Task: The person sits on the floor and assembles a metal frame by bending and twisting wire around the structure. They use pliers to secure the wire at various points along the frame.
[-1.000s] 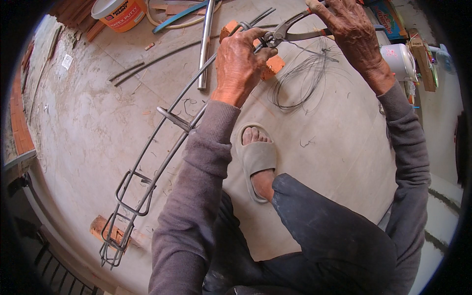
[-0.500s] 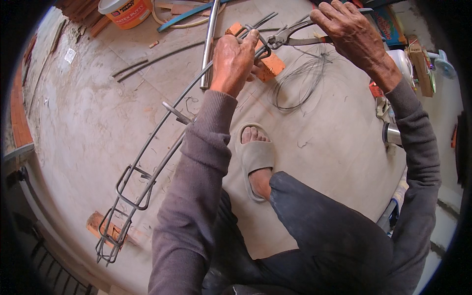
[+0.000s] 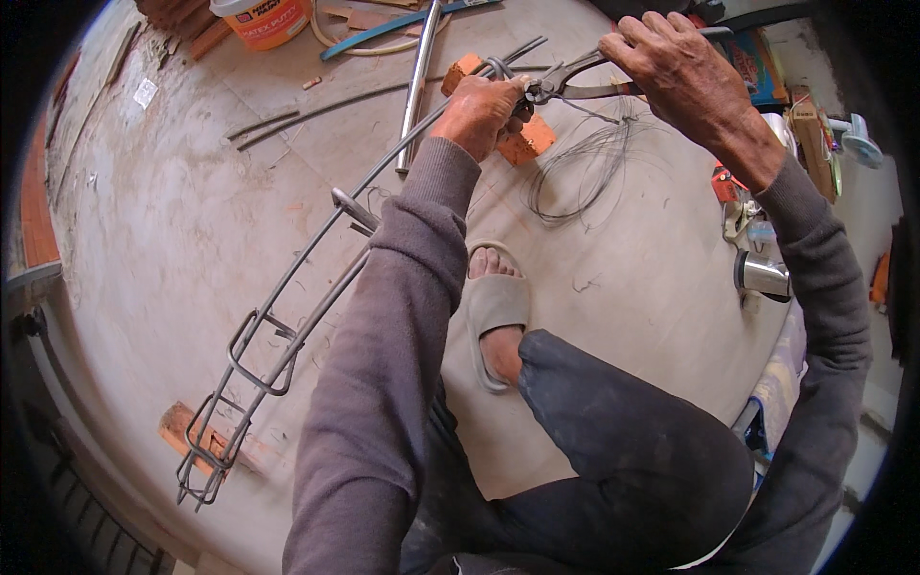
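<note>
A long, narrow rebar cage (image 3: 307, 251) with bent stirrups runs from the lower left up to the top centre. At its far end my left hand (image 3: 479, 113) is closed around the bars and a stirrup, its fingertips partly hidden. My right hand (image 3: 682, 81) grips the handles of dark pincers (image 3: 582, 69), whose jaws sit right beside my left fingertips. What the jaws bite on is too small to make out. An orange brick (image 3: 529, 142) lies under the cage's far end, and another brick (image 3: 182, 431) under its near end.
Beyond my left hand are a shiny metal pipe (image 3: 422, 81) and loose rebar (image 3: 350, 103). A coil of thin wire (image 3: 575, 187) lies on the floor below the pincers. A putty bucket (image 3: 264, 24) stands top left. My sandalled foot (image 3: 498, 302) is near the middle; assorted items line the right.
My left hand has turned and shifted slightly down and right, so its fingers now sit against the pincers' jaws. My right hand still holds the pincers. The whole view has shifted a little.
</note>
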Demonstrator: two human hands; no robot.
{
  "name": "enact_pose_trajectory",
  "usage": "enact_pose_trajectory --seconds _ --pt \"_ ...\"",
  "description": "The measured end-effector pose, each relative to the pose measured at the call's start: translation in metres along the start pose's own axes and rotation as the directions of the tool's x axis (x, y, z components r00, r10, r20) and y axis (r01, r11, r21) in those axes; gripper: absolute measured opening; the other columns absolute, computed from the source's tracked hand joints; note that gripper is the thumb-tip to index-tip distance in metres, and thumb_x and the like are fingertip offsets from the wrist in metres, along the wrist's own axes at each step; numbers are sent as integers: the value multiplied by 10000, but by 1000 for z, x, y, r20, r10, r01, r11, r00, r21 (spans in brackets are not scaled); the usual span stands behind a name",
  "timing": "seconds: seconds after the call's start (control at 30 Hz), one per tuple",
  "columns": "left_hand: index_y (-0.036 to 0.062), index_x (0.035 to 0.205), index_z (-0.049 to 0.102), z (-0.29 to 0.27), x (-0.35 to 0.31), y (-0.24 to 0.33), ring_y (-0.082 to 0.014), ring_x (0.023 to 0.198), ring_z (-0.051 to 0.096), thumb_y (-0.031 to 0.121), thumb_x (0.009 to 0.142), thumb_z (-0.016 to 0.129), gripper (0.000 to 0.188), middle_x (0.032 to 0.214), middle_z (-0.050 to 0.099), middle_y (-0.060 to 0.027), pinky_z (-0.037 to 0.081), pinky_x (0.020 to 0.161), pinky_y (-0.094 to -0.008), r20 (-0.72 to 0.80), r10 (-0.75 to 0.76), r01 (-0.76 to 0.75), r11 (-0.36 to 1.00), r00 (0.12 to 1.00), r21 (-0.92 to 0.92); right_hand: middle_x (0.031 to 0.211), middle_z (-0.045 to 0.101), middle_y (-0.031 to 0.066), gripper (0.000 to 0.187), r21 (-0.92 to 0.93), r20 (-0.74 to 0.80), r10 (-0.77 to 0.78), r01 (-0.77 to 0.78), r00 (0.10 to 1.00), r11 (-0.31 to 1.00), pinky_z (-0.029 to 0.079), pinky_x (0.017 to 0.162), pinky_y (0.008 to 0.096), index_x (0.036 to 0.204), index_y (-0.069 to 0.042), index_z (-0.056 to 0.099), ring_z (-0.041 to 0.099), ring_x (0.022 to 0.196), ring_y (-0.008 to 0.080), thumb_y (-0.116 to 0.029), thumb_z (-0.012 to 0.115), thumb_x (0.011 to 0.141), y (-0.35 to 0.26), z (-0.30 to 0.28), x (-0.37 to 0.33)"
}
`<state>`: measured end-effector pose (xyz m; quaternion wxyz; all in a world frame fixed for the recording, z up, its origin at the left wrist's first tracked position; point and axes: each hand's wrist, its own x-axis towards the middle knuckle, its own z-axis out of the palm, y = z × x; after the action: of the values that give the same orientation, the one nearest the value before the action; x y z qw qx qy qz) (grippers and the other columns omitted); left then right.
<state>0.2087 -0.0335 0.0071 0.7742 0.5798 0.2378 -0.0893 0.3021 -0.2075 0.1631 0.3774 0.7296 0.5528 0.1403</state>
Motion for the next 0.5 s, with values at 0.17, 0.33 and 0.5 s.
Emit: enact_pose_trajectory --seconds 0.17,0.33,0.5 --pt "75 889 703 -4 0 -3 -69 511 467 411 987 631 357 677 607 -14 299 407 -247 -3 39 -39 998 999 49 970 658 113 251 211 66 106 -118 992 970 538 887 422 1097 -82 605 668 970 295 41 598 879 -12 -19 -5" --pt "-19 806 712 -2 6 -10 -142 578 548 348 997 618 425 656 616 -72 442 514 -318 -26 150 -148 986 988 79 830 667 195 102 442 405 112 -302 907 844 540 779 455 943 -2 668 700 866 341 -14 608 861 -9 -35 -4" --pt "-14 753 709 -3 12 -20 -166 570 552 355 970 642 433 648 626 -81 455 556 -342 -34 204 -201 977 978 74 716 608 163 156 696 626 -69 -517 776 498 528 606 398 916 35 624 646 659 263 -72 599 806 -6 -27 -14"
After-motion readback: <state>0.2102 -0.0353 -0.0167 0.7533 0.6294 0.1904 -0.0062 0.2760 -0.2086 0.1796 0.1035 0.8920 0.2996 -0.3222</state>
